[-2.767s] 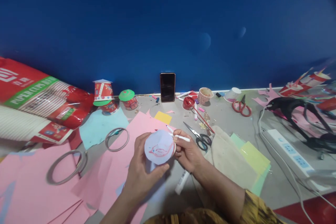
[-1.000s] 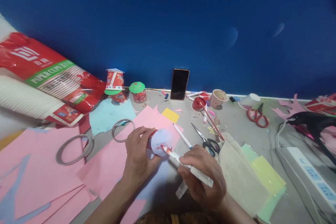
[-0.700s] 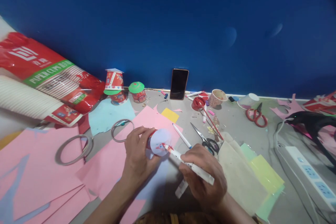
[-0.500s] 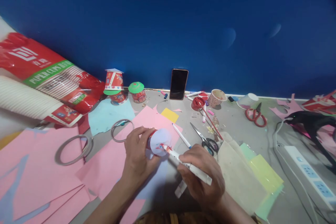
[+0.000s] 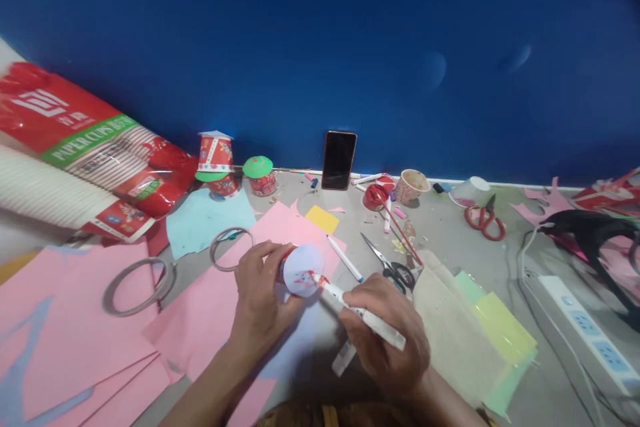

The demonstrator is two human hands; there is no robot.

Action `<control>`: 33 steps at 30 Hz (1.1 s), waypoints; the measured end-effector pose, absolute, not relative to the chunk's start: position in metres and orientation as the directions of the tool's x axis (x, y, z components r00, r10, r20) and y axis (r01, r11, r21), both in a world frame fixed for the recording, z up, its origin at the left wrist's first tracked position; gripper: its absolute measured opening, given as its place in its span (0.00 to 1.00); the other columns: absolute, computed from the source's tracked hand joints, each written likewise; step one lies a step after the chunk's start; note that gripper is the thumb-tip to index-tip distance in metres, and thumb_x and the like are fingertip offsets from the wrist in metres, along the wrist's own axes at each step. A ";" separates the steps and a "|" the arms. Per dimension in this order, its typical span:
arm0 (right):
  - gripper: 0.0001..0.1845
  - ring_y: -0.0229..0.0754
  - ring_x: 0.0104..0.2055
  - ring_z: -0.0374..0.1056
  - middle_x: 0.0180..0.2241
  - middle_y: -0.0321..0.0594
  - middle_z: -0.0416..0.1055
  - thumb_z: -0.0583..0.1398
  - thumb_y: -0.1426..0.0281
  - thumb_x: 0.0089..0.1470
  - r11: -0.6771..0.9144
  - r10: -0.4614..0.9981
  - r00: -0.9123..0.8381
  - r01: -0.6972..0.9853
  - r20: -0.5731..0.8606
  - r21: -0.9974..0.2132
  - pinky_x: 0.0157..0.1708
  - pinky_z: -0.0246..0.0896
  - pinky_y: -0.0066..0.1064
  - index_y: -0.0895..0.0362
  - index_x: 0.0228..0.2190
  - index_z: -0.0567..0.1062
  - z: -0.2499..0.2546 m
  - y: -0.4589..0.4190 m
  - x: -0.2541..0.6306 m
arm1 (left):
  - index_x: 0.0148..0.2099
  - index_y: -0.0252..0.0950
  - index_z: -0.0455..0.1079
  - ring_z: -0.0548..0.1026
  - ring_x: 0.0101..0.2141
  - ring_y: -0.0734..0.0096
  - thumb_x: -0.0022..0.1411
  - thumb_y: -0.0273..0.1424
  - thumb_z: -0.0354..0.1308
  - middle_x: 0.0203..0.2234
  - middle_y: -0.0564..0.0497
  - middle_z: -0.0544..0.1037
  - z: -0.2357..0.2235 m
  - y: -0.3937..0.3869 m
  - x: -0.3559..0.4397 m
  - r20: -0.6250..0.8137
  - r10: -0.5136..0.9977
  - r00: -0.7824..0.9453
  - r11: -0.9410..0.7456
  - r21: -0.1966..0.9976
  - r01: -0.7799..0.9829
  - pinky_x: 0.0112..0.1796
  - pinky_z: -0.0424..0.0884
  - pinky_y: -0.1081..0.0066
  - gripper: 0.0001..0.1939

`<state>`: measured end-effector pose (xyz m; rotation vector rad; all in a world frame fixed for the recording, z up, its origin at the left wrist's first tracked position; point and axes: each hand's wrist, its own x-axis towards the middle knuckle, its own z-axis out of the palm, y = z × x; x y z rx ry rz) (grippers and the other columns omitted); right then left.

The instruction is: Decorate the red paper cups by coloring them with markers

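Note:
My left hand (image 5: 263,290) is closed round a red paper cup (image 5: 283,267), tilted so that a pale lilac paper disc (image 5: 303,263) on its end faces up and to the right. Red and blue marks show on the lower part of the disc. In my right hand (image 5: 387,333) is a white marker pen (image 5: 373,323), pinched like a pencil, its red tip at the marks. Beneath the left hand lie pink paper (image 5: 210,340) and a lilac sheet (image 5: 293,347). A blue-tipped marker (image 5: 344,258) lies just beyond the right hand.
Black-handled scissors (image 5: 387,263) and red-handled scissors (image 5: 485,219) lie to the right, near a power strip (image 5: 583,327). A phone (image 5: 339,160) leans on the blue wall. Decorated cups (image 5: 215,153) and a bag of paper cups (image 5: 107,137) stand left. Tape rings (image 5: 135,287) rest on pink sheets.
The marker tip has shifted slightly to the right on the disc, and the red marks there show more clearly. Both hands keep their hold.

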<state>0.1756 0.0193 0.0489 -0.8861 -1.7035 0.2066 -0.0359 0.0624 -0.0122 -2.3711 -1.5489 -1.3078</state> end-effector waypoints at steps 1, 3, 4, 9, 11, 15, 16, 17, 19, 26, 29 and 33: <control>0.05 0.42 0.28 0.77 0.30 0.38 0.83 0.62 0.74 0.73 0.689 0.656 -0.063 0.458 0.752 -0.562 0.30 0.71 0.34 0.53 0.46 0.79 0.049 0.019 0.176 | 0.64 0.39 0.68 0.76 0.56 0.41 0.70 0.33 0.65 0.55 0.38 0.74 -0.012 0.063 -0.036 0.649 0.744 0.157 -0.508 0.397 0.765 0.56 0.71 0.47 0.23; 0.05 0.42 0.28 0.77 0.30 0.37 0.82 0.61 0.72 0.74 0.672 0.670 -0.053 0.467 0.741 -0.575 0.30 0.71 0.34 0.54 0.44 0.79 0.050 0.019 0.176 | 0.65 0.39 0.68 0.76 0.56 0.41 0.70 0.33 0.65 0.55 0.38 0.74 -0.013 0.063 -0.037 0.652 0.740 0.165 -0.514 0.391 0.763 0.56 0.72 0.46 0.23; 0.05 0.41 0.28 0.78 0.30 0.37 0.82 0.61 0.71 0.75 0.673 0.670 -0.052 0.464 0.741 -0.576 0.31 0.71 0.33 0.54 0.44 0.79 0.050 0.019 0.176 | 0.65 0.39 0.67 0.76 0.56 0.41 0.70 0.33 0.65 0.55 0.38 0.74 -0.013 0.063 -0.037 0.653 0.738 0.168 -0.517 0.388 0.763 0.55 0.72 0.47 0.24; 0.06 0.41 0.28 0.77 0.29 0.36 0.82 0.61 0.70 0.75 0.673 0.667 -0.063 0.479 0.742 -0.564 0.30 0.70 0.32 0.54 0.43 0.79 0.052 0.019 0.177 | 0.65 0.39 0.67 0.76 0.56 0.40 0.70 0.32 0.64 0.54 0.37 0.75 -0.013 0.062 -0.037 0.652 0.739 0.171 -0.521 0.391 0.759 0.56 0.72 0.46 0.23; 0.06 0.41 0.28 0.78 0.29 0.37 0.82 0.61 0.71 0.74 0.646 0.686 -0.055 0.504 0.725 -0.573 0.29 0.69 0.32 0.53 0.42 0.79 0.054 0.018 0.178 | 0.65 0.38 0.68 0.76 0.56 0.39 0.71 0.34 0.65 0.54 0.37 0.75 -0.013 0.062 -0.037 0.650 0.742 0.166 -0.517 0.396 0.759 0.56 0.72 0.45 0.23; 0.06 0.41 0.28 0.78 0.29 0.37 0.82 0.61 0.71 0.74 0.646 0.683 -0.042 0.500 0.729 -0.577 0.29 0.70 0.32 0.53 0.43 0.79 0.056 0.018 0.178 | 0.65 0.39 0.68 0.76 0.56 0.40 0.72 0.35 0.64 0.54 0.38 0.75 -0.013 0.063 -0.037 0.656 0.737 0.163 -0.519 0.394 0.759 0.55 0.71 0.46 0.23; 0.06 0.41 0.28 0.78 0.29 0.36 0.82 0.61 0.71 0.74 0.651 0.680 -0.048 0.499 0.732 -0.572 0.29 0.70 0.31 0.53 0.42 0.79 0.056 0.018 0.178 | 0.65 0.40 0.68 0.76 0.55 0.41 0.71 0.35 0.64 0.54 0.38 0.75 -0.013 0.063 -0.037 0.657 0.736 0.166 -0.522 0.393 0.757 0.55 0.71 0.46 0.23; 0.07 0.41 0.28 0.77 0.28 0.36 0.81 0.61 0.70 0.74 0.654 0.678 -0.055 0.501 0.733 -0.567 0.29 0.70 0.31 0.54 0.42 0.79 0.056 0.018 0.177 | 0.65 0.40 0.68 0.76 0.55 0.41 0.71 0.35 0.65 0.54 0.38 0.74 -0.013 0.064 -0.037 0.657 0.735 0.167 -0.524 0.393 0.756 0.55 0.71 0.46 0.23; 0.08 0.40 0.27 0.77 0.28 0.36 0.81 0.61 0.70 0.75 0.648 0.681 -0.058 0.510 0.730 -0.565 0.29 0.70 0.31 0.54 0.41 0.79 0.057 0.018 0.177 | 0.65 0.40 0.68 0.76 0.55 0.41 0.71 0.35 0.65 0.55 0.39 0.74 -0.013 0.064 -0.037 0.655 0.737 0.166 -0.522 0.395 0.756 0.55 0.71 0.46 0.23; 0.06 0.41 0.27 0.77 0.29 0.37 0.81 0.62 0.72 0.73 0.639 0.685 -0.027 0.503 0.729 -0.582 0.30 0.71 0.31 0.53 0.42 0.80 0.058 0.018 0.178 | 0.66 0.42 0.69 0.76 0.56 0.42 0.70 0.36 0.67 0.55 0.40 0.74 -0.015 0.063 -0.037 0.635 0.756 0.155 -0.506 0.418 0.754 0.56 0.73 0.46 0.25; 0.06 0.42 0.27 0.77 0.28 0.37 0.81 0.62 0.71 0.72 0.630 0.696 -0.035 0.509 0.717 -0.587 0.29 0.71 0.32 0.53 0.41 0.80 0.057 0.019 0.179 | 0.66 0.43 0.70 0.75 0.57 0.42 0.67 0.36 0.69 0.56 0.40 0.73 -0.016 0.063 -0.036 0.626 0.767 0.139 -0.493 0.436 0.753 0.57 0.73 0.45 0.27; 0.06 0.42 0.27 0.78 0.29 0.37 0.82 0.62 0.73 0.71 0.621 0.694 0.004 0.503 0.720 -0.601 0.30 0.71 0.32 0.53 0.41 0.80 0.055 0.019 0.180 | 0.67 0.45 0.69 0.75 0.56 0.44 0.67 0.34 0.69 0.56 0.41 0.74 -0.018 0.062 -0.038 0.601 0.788 0.134 -0.485 0.474 0.735 0.56 0.75 0.45 0.28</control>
